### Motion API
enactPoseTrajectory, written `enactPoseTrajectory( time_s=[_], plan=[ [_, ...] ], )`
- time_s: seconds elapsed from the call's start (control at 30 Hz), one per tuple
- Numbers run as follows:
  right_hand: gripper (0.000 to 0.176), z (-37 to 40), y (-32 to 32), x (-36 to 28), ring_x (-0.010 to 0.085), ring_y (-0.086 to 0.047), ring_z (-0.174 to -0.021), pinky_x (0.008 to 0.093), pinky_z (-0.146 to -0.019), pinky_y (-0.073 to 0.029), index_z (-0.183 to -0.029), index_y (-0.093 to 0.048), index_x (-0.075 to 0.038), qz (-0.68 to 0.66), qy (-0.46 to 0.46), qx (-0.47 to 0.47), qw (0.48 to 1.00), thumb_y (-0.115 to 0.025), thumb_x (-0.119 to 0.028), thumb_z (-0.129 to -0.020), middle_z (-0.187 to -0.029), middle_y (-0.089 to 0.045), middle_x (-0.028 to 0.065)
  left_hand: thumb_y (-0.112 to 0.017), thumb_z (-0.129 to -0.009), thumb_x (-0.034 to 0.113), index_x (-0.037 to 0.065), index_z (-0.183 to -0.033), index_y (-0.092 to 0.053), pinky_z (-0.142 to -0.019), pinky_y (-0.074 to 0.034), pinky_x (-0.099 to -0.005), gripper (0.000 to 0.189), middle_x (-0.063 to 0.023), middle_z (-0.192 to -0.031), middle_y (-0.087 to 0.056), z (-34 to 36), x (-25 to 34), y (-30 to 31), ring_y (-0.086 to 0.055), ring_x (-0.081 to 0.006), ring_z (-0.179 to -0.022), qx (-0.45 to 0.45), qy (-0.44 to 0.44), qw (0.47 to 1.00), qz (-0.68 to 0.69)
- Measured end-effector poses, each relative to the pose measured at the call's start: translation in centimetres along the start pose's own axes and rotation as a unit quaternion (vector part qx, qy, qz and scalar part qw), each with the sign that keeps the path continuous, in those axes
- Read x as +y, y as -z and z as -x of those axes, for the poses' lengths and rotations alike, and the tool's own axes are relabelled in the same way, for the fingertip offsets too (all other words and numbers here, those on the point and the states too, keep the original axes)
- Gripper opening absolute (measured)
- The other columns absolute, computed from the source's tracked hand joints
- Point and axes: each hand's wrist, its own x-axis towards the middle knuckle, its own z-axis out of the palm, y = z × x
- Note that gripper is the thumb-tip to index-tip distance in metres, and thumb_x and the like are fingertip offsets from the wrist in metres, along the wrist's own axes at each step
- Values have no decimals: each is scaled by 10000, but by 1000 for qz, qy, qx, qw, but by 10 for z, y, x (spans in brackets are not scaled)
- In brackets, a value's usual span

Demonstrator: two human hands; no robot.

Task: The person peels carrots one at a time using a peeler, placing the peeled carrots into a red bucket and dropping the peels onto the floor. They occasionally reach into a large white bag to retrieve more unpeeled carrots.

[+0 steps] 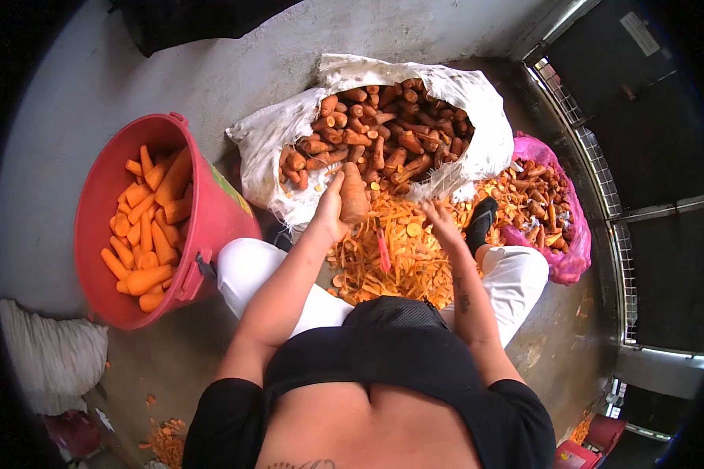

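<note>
My left hand (331,213) is closed around a thick, unpeeled carrot (354,195), held upright over a heap of orange peelings (411,266). To the right, my right hand (443,225) hangs above the heap with its fingers stretched out and no object visible in it. A red, narrow tool handle (383,250) lies on the peelings between my hands; its working end is hard to make out. Just beyond both hands, a torn white sack (489,109) lies on its side, its mouth showing many unpeeled carrots (399,129).
A red bucket (94,227) of peeled carrots (145,234) stands tilted at my left. On the right sits a pink bag (575,242) of carrot ends and scraps (536,195). A white sack (55,352) rests at lower left. The wall (281,55) rises behind the torn sack.
</note>
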Motion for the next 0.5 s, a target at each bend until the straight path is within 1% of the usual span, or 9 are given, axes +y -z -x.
enactPoseTrajectory(
  time_s=[0.03, 0.07, 0.17, 0.2, 0.27, 0.3, 0.4, 0.43, 0.5],
  plan=[
    [763, 27, -3, -66, 135, -521, -875, 240, -683, -415, -1390, -357, 18, -13, 4, -33, 999, -525, -539, -896, -1248, -552, 175, -440, -957, 435, 105, -1184, -511, -693, -529, -350, 407, -61, -984, -584, 5, -1, -1, -599, -202, -840, 1, 1, 1000, 10],
    [639, 26, -4, -74, 112, -524, -810, 233, -655, -420, -1350, -418, 6, -40, 29, -29, 998, -489, -477, -938, -1134, -606, 124, -437, -958, 437, 103, -1164, -520, -701, -527, -342, 400, -62, -973, -589, 11, 0, -5, -604, -197, -835, 0, 4, 1000, 18],
    [389, 41, 0, -118, 68, -527, -698, 197, -630, -418, -1170, -550, 2, 56, 86, -74, 992, -507, -327, -967, -843, -590, 4, -427, -961, 435, 93, -1143, -530, -703, -524, -332, 400, -69, -961, -601, 18, 1, -7, -612, -195, -828, -42, 23, 999, 13],
    [350, 40, 4, -118, 76, -542, -697, 224, -651, -441, -1165, -562, -22, 63, 115, -84, 988, -532, -303, -959, -814, -599, 6, -423, -962, 433, 89, -1142, -531, -700, -524, -331, 403, -72, -960, -604, 20, 0, -6, -613, -196, -827, -62, 30, 998, 9],
    [380, 48, 10, -150, 134, -616, -782, 290, -711, -485, -1205, -561, -67, 179, 117, -120, 970, -514, -347, -953, -860, -658, 71, -426, -959, 431, 95, -1147, -530, -644, -526, -352, 398, -87, -916, -600, 15, 0, -5, -609, -213, -747, -51, 34, 998, -2],
    [351, 50, 13, -162, 137, -632, -803, 293, -722, -491, -1199, -579, -111, 225, 104, -115, 962, -527, -347, -944, -860, -675, 70, -428, -958, 430, 98, -1149, -530, -615, -527, -362, 396, -94, -894, -598, 13, 1, -4, -607, -221, -708, -45, 34, 998, -5],
    [291, 33, 23, -169, 203, -649, -684, 341, -628, -496, -1048, -650, -74, 324, 213, -93, 917, -546, -318, -929, -719, -655, 99, -433, -948, 463, 96, -1117, -529, -579, -520, -360, 416, -103, -855, -597, 13, 0, -4, -605, -227, -692, -16, 31, 999, -12],
    [295, 26, 23, -168, 220, -641, -664, 360, -610, -490, -998, -660, -65, 342, 223, -79, 909, -541, -326, -929, -700, -645, 104, -433, -943, 479, 88, -1094, -525, -572, -516, -365, 429, -100, -839, -600, 7, -3, 2, -613, -231, -697, -31, 46, 998, -18],
    [330, 16, 20, -160, 253, -626, -624, 397, -574, -478, -897, -679, -48, 372, 238, -49, 896, -532, -342, -929, -662, -625, 115, -436, -948, 466, 89, -1109, -517, -604, -530, -379, 417, -80, -897, -595, 0, -11, 4, -617, -219, -726, 7, 47, 997, -59]
  ],
)
